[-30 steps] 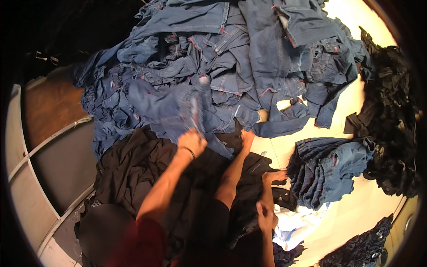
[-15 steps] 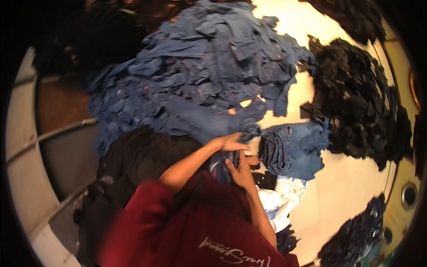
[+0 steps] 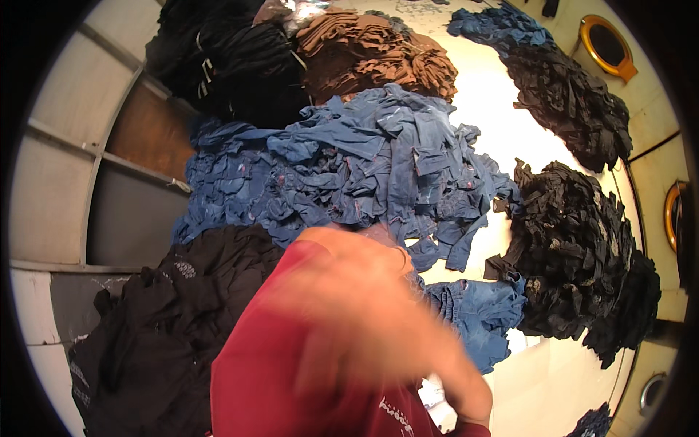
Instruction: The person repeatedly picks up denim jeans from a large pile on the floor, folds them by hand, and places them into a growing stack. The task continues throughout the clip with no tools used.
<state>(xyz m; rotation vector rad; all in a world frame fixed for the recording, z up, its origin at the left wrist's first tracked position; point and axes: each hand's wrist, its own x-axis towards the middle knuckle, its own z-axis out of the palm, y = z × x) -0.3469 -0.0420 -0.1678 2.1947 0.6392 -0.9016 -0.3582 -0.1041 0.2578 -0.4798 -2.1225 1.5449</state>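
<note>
A blurred right hand (image 3: 357, 320) is hiding the left hand, neither grip readable; stray brushing could be scattering folded denim (image 3: 480, 313) just rightward.

Room to pass runs over the pale floor (image 3: 557, 379) at lower right and up the bright strip between the blue denim heap (image 3: 342, 164) and black piles (image 3: 571, 255); the folded denim stack (image 3: 486, 313) crowds that strip's near end
</note>
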